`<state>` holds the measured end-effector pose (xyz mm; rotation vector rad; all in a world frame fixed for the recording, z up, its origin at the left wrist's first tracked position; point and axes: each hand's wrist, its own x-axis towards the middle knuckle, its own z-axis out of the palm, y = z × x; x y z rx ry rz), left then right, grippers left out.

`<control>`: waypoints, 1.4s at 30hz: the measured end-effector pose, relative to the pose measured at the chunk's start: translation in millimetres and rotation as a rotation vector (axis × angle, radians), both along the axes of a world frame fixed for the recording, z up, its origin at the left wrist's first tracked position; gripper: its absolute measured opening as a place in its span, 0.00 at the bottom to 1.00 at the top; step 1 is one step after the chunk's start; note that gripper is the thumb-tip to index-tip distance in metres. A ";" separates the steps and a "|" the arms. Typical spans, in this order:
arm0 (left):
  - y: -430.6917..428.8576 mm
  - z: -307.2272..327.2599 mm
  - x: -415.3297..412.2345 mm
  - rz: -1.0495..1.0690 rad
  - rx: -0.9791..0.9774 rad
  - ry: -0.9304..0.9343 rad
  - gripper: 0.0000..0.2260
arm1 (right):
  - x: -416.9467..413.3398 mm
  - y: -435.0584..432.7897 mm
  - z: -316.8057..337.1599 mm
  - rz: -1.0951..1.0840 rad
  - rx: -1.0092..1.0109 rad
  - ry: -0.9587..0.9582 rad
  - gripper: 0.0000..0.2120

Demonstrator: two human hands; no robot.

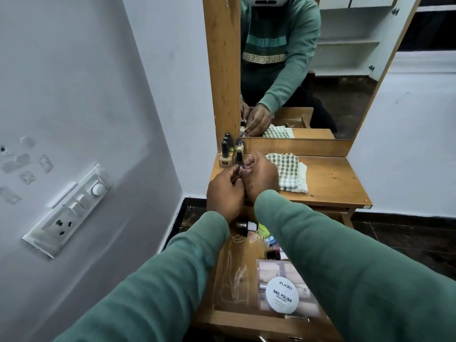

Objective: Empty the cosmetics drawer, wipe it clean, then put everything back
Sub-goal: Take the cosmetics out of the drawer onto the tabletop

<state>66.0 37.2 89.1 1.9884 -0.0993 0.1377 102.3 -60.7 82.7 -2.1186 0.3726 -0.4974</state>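
Both hands meet over the left part of the wooden dressing table top (330, 178). My left hand (225, 191) and my right hand (261, 176) pinch a small dark-capped nail polish bottle (238, 160) between their fingertips, just above the tabletop. Behind it stand several small cosmetic bottles (225, 149) in the back left corner. Below my arms the wooden drawer (229, 275) is pulled out. It holds a round white nail polish remover wipes tub (282, 294), a clear case (271, 272) and several small bottles (249, 227) at its far end.
A folded green-checked cloth (288, 172) lies on the tabletop right of my hands. The mirror (308, 70) rises behind the table. A wall with a switch panel (71, 211) stands close on the left. Dark floor (407, 238) lies to the right.
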 end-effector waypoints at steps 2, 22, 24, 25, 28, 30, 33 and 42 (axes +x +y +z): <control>-0.6 -0.7 2.2 0.002 0.016 0.002 0.20 | 1.1 0.2 -0.6 -0.011 -0.014 -0.007 0.08; 2.0 -5.9 4.4 -0.062 0.135 -0.035 0.20 | -6.8 1.1 0.1 0.048 -0.129 -0.026 0.09; 3.1 -6.9 -0.5 -0.077 0.126 -0.048 0.20 | -15.2 0.5 1.5 0.104 -0.204 -0.022 0.10; 3.6 -6.8 -4.0 -0.076 0.115 -0.052 0.20 | -20.7 0.2 3.2 0.135 -0.243 -0.018 0.11; 2.7 -8.5 -20.0 -0.078 0.071 -0.071 0.20 | -38.8 -3.7 7.4 0.195 -0.327 -0.025 0.11; 0.4 -11.0 -34.5 -0.079 0.064 -0.082 0.20 | -52.8 -7.9 7.1 0.233 -0.372 -0.050 0.11; -1.5 -17.4 -54.8 -0.067 0.076 -0.112 0.19 | -75.1 -16.8 3.7 0.295 -0.411 -0.074 0.09; 5.6 -42.3 -85.2 -0.099 0.306 -0.076 0.07 | -132.9 -38.9 -34.5 0.456 -0.602 0.044 0.05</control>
